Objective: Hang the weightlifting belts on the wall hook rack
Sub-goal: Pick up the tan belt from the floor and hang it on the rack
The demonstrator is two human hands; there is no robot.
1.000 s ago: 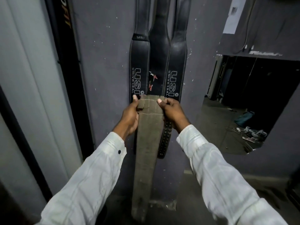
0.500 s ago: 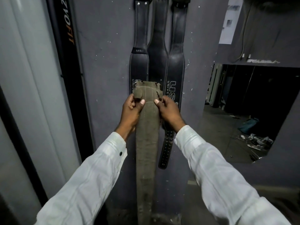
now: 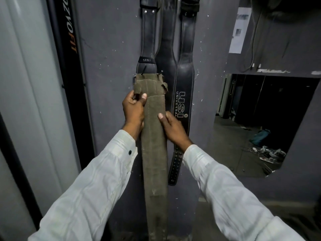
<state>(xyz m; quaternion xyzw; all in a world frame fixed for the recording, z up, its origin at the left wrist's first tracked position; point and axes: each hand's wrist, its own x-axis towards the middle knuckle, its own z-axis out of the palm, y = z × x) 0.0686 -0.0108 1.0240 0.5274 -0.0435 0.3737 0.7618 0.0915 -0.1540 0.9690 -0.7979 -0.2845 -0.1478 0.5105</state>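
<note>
Left grip (image 3: 134, 108) pinches the olive suede belt (image 3: 154, 145) near its frayed top, right grip (image 3: 171, 126) clasps lower; looks heavy, floppy, so hold it high.

Four belts, two hands, one paper sheet (image 3: 239, 30).
Three are black leather: left black belt (image 3: 147, 35), middle black belt (image 3: 166, 46), right black belt (image 3: 186, 49); the fourth is one olive belt (image 3: 154, 153). One left hand (image 3: 133, 110), one right hand (image 3: 173, 129), plus two white sleeves: left sleeve (image 3: 97, 180), right sleeve (image 3: 234, 188).
</note>
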